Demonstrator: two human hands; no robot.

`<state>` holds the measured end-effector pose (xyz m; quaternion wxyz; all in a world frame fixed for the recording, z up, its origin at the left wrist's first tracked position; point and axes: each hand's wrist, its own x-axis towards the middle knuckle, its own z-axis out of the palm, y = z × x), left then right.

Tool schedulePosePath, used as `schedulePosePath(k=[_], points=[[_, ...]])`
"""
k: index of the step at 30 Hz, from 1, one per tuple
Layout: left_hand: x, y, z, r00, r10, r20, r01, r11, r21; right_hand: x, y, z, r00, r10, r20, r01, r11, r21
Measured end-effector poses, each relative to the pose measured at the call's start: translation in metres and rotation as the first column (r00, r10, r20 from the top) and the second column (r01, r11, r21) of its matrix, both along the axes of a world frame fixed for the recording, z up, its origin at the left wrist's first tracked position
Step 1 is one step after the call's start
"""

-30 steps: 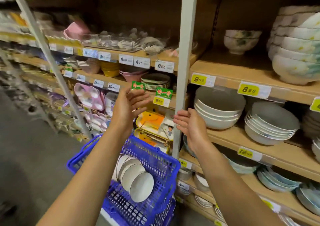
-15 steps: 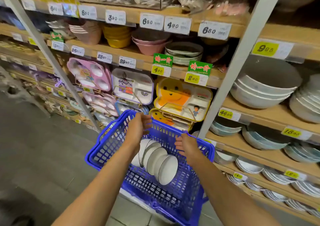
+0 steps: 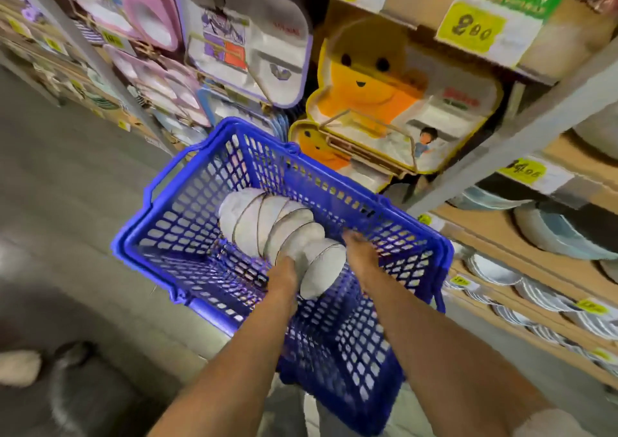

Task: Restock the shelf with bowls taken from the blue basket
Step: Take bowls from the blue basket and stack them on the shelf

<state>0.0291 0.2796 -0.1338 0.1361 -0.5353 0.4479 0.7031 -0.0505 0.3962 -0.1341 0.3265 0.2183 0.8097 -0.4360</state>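
The blue basket (image 3: 187,182) stands on the floor in front of the shelf (image 3: 521,236). A row of several white bowls (image 3: 257,222) lies on edge inside it. Both my arms reach down into the basket. My left hand (image 3: 284,269) sits at the left side of the nearest bowl (image 3: 322,276), its fingers hidden among the bowls. My right hand (image 3: 356,247) lies against that bowl's right side, fingers stretched forward. The picture is blurred by motion.
Children's divided plates, a yellow one (image 3: 378,102) and a purple one (image 3: 247,35), hang just behind the basket. A grey shelf post (image 3: 521,128) slants on the right, with stacked plates (image 3: 535,296) on low shelves beside it. Grey floor (image 3: 67,185) lies on the left.
My hands dropped from shelf height down over the basket and are now inside it at the nearest bowl. The view tilted down and moved closer to the basket.
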Motion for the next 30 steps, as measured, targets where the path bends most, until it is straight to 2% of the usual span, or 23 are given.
schedulePosePath(k=[1, 3, 5, 8, 9, 11, 13, 16, 22, 24, 26, 27, 30], points=[[0.002, 0.006, -0.012, 0.998, 0.065, 0.017, -0.066, 0.995, 0.077, -0.002, -0.003, -0.008, 0.997, 0.072, 0.006, -0.071, 0.996, -0.057], [-0.001, 0.013, -0.035, 0.993, 0.087, 0.084, -0.100, 0.980, 0.169, -0.002, -0.008, -0.025, 0.950, 0.314, -0.005, -0.312, 0.944, -0.111], [-0.004, 0.020, -0.050, 0.982, 0.134, 0.130, -0.160, 0.964, 0.212, -0.001, -0.005, -0.036, 0.819, 0.572, -0.051, -0.572, 0.820, 0.012], [-0.012, 0.026, -0.061, 0.946, 0.294, 0.140, -0.320, 0.916, 0.241, -0.008, 0.003, -0.045, 0.600, 0.796, -0.085, -0.772, 0.603, 0.201], [-0.014, 0.026, -0.063, 0.934, 0.333, 0.128, -0.355, 0.903, 0.242, -0.011, 0.003, -0.049, 0.576, 0.811, -0.098, -0.784, 0.583, 0.215], [-0.015, 0.026, -0.071, 0.926, 0.359, 0.114, -0.377, 0.889, 0.260, -0.015, 0.001, -0.057, 0.602, 0.786, -0.143, -0.761, 0.619, 0.195], [-0.014, 0.026, -0.074, 0.936, 0.331, 0.123, -0.351, 0.909, 0.225, -0.018, 0.000, -0.063, 0.600, 0.778, -0.186, -0.740, 0.628, 0.241], [-0.011, 0.025, -0.074, 0.956, 0.273, 0.113, -0.288, 0.943, 0.164, -0.021, 0.002, -0.069, 0.528, 0.827, -0.191, -0.749, 0.560, 0.355], [-0.009, 0.012, -0.047, 0.984, 0.169, 0.049, -0.173, 0.980, 0.096, -0.027, 0.000, -0.053, 0.455, 0.878, -0.147, -0.724, 0.461, 0.513], [-0.004, 0.006, -0.027, 0.989, 0.145, 0.004, -0.145, 0.987, 0.068, -0.029, 0.001, -0.031, 0.403, 0.908, -0.113, -0.730, 0.394, 0.559], [0.000, 0.001, -0.011, 0.993, 0.110, -0.030, -0.110, 0.994, 0.017, -0.031, -0.001, -0.010, 0.302, 0.951, -0.059, -0.743, 0.274, 0.610], [0.003, -0.001, -0.003, 0.994, 0.099, -0.051, -0.100, 0.995, -0.011, -0.032, -0.004, 0.001, 0.271, 0.961, -0.050, -0.759, 0.245, 0.603], [0.012, -0.005, 0.031, 0.980, 0.122, -0.157, -0.135, 0.988, -0.071, -0.037, -0.008, 0.035, 0.279, 0.957, -0.081, -0.790, 0.276, 0.547]])
